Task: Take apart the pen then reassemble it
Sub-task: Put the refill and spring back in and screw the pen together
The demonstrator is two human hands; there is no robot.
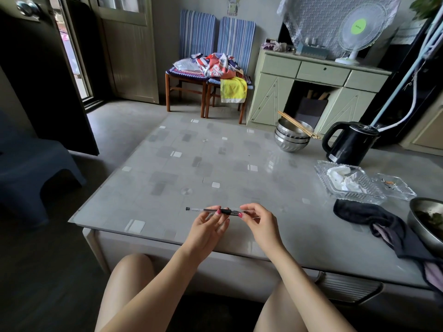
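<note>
A slim pen (199, 209) with a clear barrel, a black end plug at its left and a black grip section is held level above the near part of the table (182, 164). My left hand (208, 226) pinches the barrel beside the black grip with thumb and forefinger. My right hand (260, 222) pinches the pen's right end, hiding its tip. The pen looks whole, with all its parts joined.
On the right of the table lie a dark cloth (374, 221), glass dishes (347, 183) with crumpled tissue, a black kettle (347, 144), stacked steel bowls (291, 137) with chopsticks, and a steel bowl of greens (426, 221). Two chairs (208, 75) stand beyond.
</note>
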